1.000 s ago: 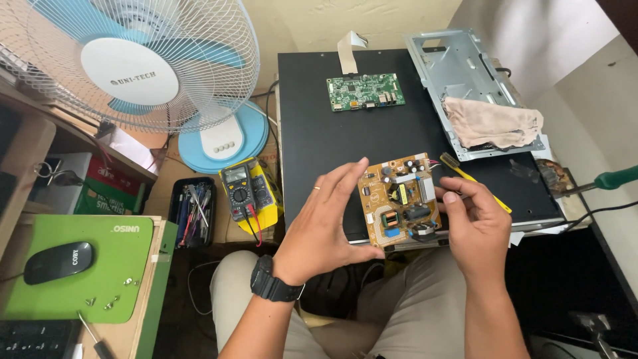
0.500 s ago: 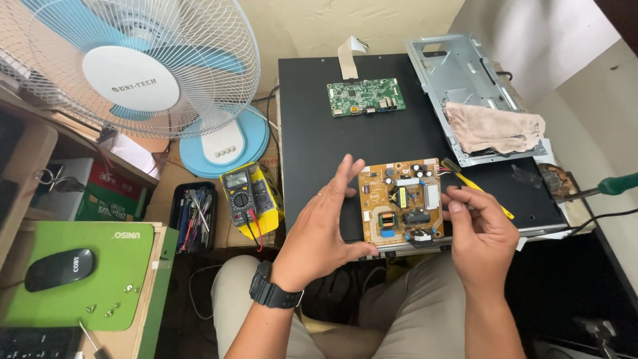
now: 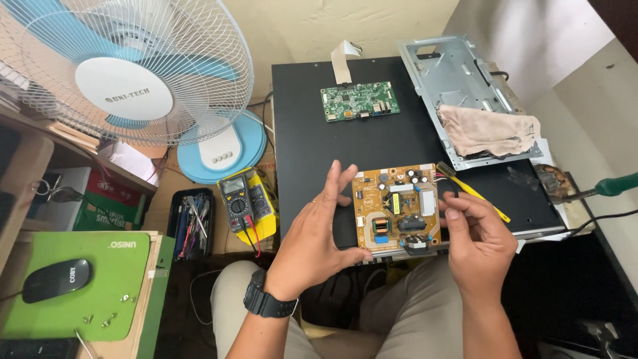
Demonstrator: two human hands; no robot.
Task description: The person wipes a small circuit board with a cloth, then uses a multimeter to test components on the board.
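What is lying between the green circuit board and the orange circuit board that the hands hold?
In the head view, only bare black panel lies between the green circuit board and the orange circuit board; nothing rests on that stretch.

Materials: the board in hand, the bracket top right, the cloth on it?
Orange-tan circuit board: looks like matte phenolic laminate, going by its colour. Perforated silver bracket: bare sheet metal, dull sheen, stamped holes. Beige cloth: soft woven fabric, wrinkled.

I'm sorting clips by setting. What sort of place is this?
Probably a small electronics repair bench: the hands hold an orange-brown circuit board, a yellow multimeter stands nearby, and a green circuit board lies on a black flat panel.
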